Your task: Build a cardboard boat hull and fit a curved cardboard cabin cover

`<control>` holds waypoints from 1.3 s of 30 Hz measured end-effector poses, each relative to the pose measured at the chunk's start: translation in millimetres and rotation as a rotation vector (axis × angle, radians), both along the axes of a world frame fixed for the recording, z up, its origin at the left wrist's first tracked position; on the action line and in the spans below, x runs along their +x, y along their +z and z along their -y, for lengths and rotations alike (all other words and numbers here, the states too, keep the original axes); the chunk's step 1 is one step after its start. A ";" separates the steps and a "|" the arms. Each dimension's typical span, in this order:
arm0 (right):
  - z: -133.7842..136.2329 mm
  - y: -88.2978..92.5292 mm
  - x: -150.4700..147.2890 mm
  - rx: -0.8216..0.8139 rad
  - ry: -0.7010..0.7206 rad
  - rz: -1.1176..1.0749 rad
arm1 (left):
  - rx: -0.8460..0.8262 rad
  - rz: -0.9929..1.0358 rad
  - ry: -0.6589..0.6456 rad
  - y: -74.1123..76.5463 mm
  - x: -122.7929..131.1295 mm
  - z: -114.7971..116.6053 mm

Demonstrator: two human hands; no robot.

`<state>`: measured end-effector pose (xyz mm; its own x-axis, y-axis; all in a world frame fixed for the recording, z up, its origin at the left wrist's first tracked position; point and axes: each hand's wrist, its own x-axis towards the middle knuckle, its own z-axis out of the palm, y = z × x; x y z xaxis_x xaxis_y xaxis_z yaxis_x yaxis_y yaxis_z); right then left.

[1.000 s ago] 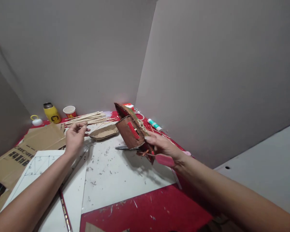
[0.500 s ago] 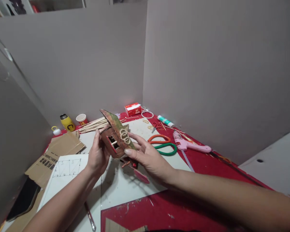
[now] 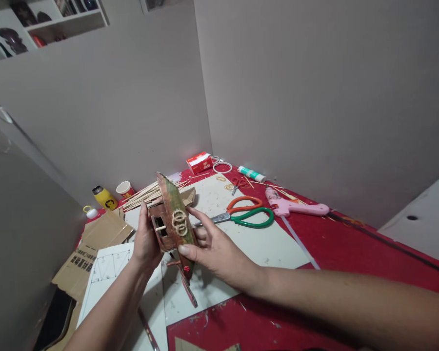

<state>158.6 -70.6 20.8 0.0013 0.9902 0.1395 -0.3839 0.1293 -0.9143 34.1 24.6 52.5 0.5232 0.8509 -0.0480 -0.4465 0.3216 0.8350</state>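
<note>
Between both hands, above the white sheet, a small painted cardboard house is held tilted. It has brown walls, a window opening with a pale stick across it, and a green-brown roof panel with twine rings on it. A thin reddish strip hangs from its lower end beside a small red dot. My left hand is closed on the brown wall side, its fingers partly hidden behind. My right hand grips the roof side, thumb on the near face and fingers round the far edge.
Large scissors with orange and green handles lie right of the house, near a pink glue gun. Behind stand a yellow bottle, a paper cup and a red box. Cardboard pieces and a paper drawing lie left.
The house has turned in my hands, so its roof panel with the rings faces me more and the hanging strip points further down. The camera view has shifted as well.
</note>
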 end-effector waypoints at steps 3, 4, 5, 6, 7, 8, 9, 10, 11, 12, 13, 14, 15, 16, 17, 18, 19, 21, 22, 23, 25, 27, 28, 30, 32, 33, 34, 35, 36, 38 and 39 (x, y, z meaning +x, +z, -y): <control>-0.9 -6.4 0.6 0.050 -0.010 0.040 | 0.049 -0.018 -0.053 -5.6 -1.5 -2.7; -1.1 -7.9 1.0 0.058 -0.010 0.054 | 0.055 -0.026 -0.064 -6.9 -1.9 -3.6; -1.2 -9.1 1.4 0.057 -0.010 0.066 | 0.056 -0.035 -0.069 -7.6 -2.1 -4.4; -1.3 -10.1 2.0 0.055 -0.008 0.080 | 0.052 -0.046 -0.071 -7.8 -2.2 -5.1; -1.3 -10.8 2.6 0.055 -0.008 0.096 | 0.042 -0.060 -0.072 -7.3 -2.3 -5.8; -1.4 -11.4 3.3 0.058 -0.007 0.114 | 0.027 -0.073 -0.072 -6.5 -2.2 -6.4; -1.4 -11.7 4.1 0.067 -0.011 0.132 | 0.007 -0.084 -0.072 -5.3 -2.1 -7.1; -1.4 -11.9 5.0 0.078 -0.016 0.149 | -0.016 -0.091 -0.072 -3.9 -2.0 -7.7; -1.3 -11.8 5.9 0.085 -0.022 0.161 | -0.039 -0.094 -0.072 -2.6 -2.0 -8.4; -1.1 -11.4 6.7 0.085 -0.027 0.167 | -0.058 -0.090 -0.068 -1.5 -2.0 -9.0; -0.8 -10.7 7.5 0.078 -0.031 0.169 | -0.072 -0.084 -0.064 -0.7 -2.0 -9.6; -0.4 -9.8 8.0 0.070 -0.034 0.167 | -0.079 -0.078 -0.061 -0.3 -2.1 -10.1; 0.1 -8.9 8.2 0.064 -0.034 0.165 | -0.076 -0.075 -0.056 -0.2 -2.1 -10.4; 0.7 -8.0 8.1 0.060 -0.032 0.163 | -0.067 -0.076 -0.047 -0.5 -2.0 -10.6; 1.2 -7.5 7.7 0.060 -0.033 0.164 | -0.057 -0.081 -0.034 -1.0 -1.9 -10.5; 1.7 -7.3 7.0 0.061 -0.033 0.170 | -0.047 -0.090 -0.021 -1.6 -1.6 -10.2; 1.9 -7.6 6.2 0.063 -0.039 0.183 | -0.041 -0.104 -0.009 -2.4 -1.1 -9.6; 1.6 -9.8 4.4 0.064 -0.059 0.218 | -0.032 -0.133 0.009 -3.9 0.2 -8.0; 1.1 -11.5 3.6 0.063 -0.073 0.234 | -0.022 -0.143 0.011 -4.7 0.9 -7.1; 0.5 -13.5 2.9 0.064 -0.082 0.245 | -0.001 -0.150 0.014 -5.5 1.7 -6.1; -1.2 -17.4 2.2 0.070 -0.094 0.254 | 0.056 -0.160 0.018 -7.0 3.2 -4.1; -2.8 -20.5 2.3 0.080 -0.102 0.257 | 0.103 -0.181 0.018 -7.9 4.3 -2.3; -3.4 -21.4 2.5 0.084 -0.108 0.259 | 0.115 -0.195 0.015 -8.1 4.7 -1.5; -4.1 -21.9 2.8 0.088 -0.117 0.260 | 0.124 -0.215 0.011 -8.1 5.1 -0.2; -3.9 -20.7 2.9 0.093 -0.118 0.253 | 0.131 -0.216 0.008 -7.9 5.2 0.5; -3.5 -19.7 2.7 0.092 -0.116 0.248 | 0.133 -0.214 0.004 -8.1 5.1 0.7; -3.1 -18.6 2.4 0.087 -0.113 0.244 | 0.137 -0.212 -0.001 -8.4 5.0 0.9; -2.7 -17.7 2.0 0.080 -0.112 0.239 | 0.140 -0.212 -0.004 -9.0 4.8 1.0; -2.4 -17.0 1.5 0.074 -0.111 0.232 | 0.143 -0.213 -0.005 -9.8 4.6 1.2; -2.5 -16.8 0.6 0.069 -0.109 0.214 | 0.148 -0.214 0.000 -11.5 4.2 1.6; -2.9 -17.2 0.3 0.071 -0.110 0.202 | 0.148 -0.214 0.002 -12.1 4.1 1.9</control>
